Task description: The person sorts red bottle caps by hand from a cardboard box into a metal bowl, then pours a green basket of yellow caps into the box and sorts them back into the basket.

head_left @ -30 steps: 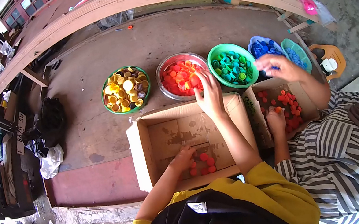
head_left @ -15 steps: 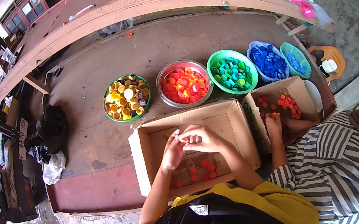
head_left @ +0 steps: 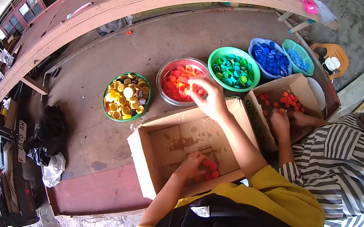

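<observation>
My right hand (head_left: 210, 98) is over the near right rim of a metal bowl of red and orange bottle caps (head_left: 179, 80). Its fingers are arched and apart, with no cap clearly visible between them. Down in the large cardboard box (head_left: 143, 161), my left hand (head_left: 191, 166) reaches to a small group of red caps (head_left: 211, 168). Its fingers are smeared by motion and partly overlap the caps, so whether it grips one does not show.
A basket of yellow caps (head_left: 124, 99) stands left; bowls of green caps (head_left: 233, 71), dark blue caps (head_left: 271, 60) and light blue caps (head_left: 297, 60) stand right. Close on my right, a co-worker's hands (head_left: 281, 123) are in a smaller cardboard box (head_left: 305, 88). A wooden bench (head_left: 135, 8) spans the back.
My hands were together over the box with an orange cap at the fingers. Now they are apart: the right has moved forward to the red bowl, the left down to the red caps.
</observation>
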`<control>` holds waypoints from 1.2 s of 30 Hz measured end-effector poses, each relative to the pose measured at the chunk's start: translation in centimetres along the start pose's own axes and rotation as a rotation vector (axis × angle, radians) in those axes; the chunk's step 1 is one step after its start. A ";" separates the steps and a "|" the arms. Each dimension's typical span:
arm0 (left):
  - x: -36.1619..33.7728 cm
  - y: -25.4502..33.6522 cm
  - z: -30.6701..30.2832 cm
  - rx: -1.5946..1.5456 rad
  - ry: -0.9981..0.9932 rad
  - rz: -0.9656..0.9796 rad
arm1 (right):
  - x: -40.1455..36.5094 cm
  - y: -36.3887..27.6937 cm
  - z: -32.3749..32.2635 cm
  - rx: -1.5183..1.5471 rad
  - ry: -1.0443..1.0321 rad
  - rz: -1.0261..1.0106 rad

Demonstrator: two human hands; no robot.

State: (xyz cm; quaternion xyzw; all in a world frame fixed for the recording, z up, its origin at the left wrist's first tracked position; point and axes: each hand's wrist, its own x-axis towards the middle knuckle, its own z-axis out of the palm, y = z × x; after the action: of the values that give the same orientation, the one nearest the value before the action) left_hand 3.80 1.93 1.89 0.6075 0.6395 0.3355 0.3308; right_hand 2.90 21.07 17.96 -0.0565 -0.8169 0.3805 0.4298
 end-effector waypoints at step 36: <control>1.0 1.0 -4.2 -1.415 0.431 -0.268 | -8.5 -2.3 0.6 0.055 -0.300 0.051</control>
State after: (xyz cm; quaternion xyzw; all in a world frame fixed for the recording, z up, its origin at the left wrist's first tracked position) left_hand 0.86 2.87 5.04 0.0874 0.3902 0.7347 0.5480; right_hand 8.35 15.58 13.65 -0.0080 -0.8594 0.4179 0.2947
